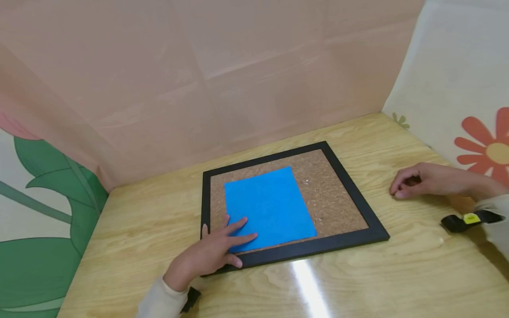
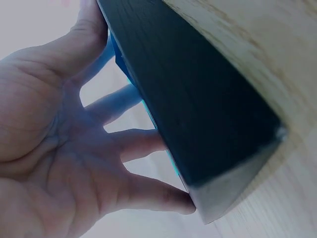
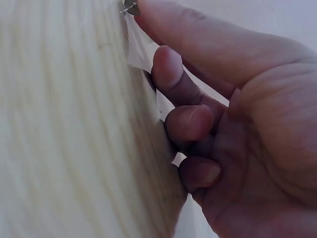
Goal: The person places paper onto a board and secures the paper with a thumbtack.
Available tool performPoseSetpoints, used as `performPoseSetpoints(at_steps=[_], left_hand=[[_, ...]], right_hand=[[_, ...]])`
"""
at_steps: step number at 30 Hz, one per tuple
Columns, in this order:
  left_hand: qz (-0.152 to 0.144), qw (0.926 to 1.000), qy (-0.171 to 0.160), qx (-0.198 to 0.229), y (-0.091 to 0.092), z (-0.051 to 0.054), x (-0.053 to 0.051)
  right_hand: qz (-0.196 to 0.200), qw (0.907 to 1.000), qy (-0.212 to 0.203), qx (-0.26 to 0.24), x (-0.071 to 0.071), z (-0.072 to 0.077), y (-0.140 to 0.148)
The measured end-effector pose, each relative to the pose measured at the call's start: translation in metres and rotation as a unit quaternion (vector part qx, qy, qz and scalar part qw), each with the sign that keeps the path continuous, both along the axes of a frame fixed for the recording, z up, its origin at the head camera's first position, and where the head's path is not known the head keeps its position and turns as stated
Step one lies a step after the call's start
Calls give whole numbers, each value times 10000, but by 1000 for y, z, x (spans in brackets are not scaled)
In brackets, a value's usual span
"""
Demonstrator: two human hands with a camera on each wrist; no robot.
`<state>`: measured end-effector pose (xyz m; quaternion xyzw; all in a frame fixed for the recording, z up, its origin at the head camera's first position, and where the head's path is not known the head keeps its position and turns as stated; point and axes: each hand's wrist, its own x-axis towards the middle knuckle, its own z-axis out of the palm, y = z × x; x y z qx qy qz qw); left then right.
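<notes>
A blue sheet of paper lies on a black-framed cork board on the table. My left hand is at the board's near left corner, fingers spread and resting on the paper and frame. Its thumb lies by the near frame edge; the left wrist view shows the palm beside the black frame. Off to the board's right, my right hand is low over the table with curled fingers. In the right wrist view its thumb and forefinger pinch a small silver thumbtack, partly cut off by the image edge.
Tiny whitish items sit on the bare cork right of the paper; their kind is too small to tell. The wooden table reaches a pinkish wall covering behind and a flower-printed one at right.
</notes>
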<state>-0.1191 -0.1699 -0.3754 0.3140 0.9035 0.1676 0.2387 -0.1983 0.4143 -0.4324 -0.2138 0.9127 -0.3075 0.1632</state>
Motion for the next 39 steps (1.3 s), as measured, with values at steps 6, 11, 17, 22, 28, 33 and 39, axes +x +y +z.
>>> performPoseSetpoints(at_steps=[6, 11, 17, 22, 28, 33, 39], left_hand=[[-3, 10000, 40, 49, -1, 0, 0], [23, 10000, -58, -6, -3, -4, 1], [28, 10000, -87, -3, -3, -5, 1], [18, 10000, -55, -7, -2, -4, 1], [-7, 10000, -18, -7, -2, -3, 2], [-15, 10000, 12, -13, -2, -2, 1], [-34, 10000, 40, -13, -1, -1, 0]], right_hand=[[69, 9999, 147, -31, -1, -1, -3], [37, 9995, 298, 36, -2, -9, -5], [139, 9998, 136, -74, -1, -10, -13], [674, 9962, 208, -505, -2, -8, -21], [820, 9937, 444, -625, -2, -9, -20], [940, 9904, 707, -722, -4, -10, -22], [925, 9896, 857, -688, -6, -12, -21]])
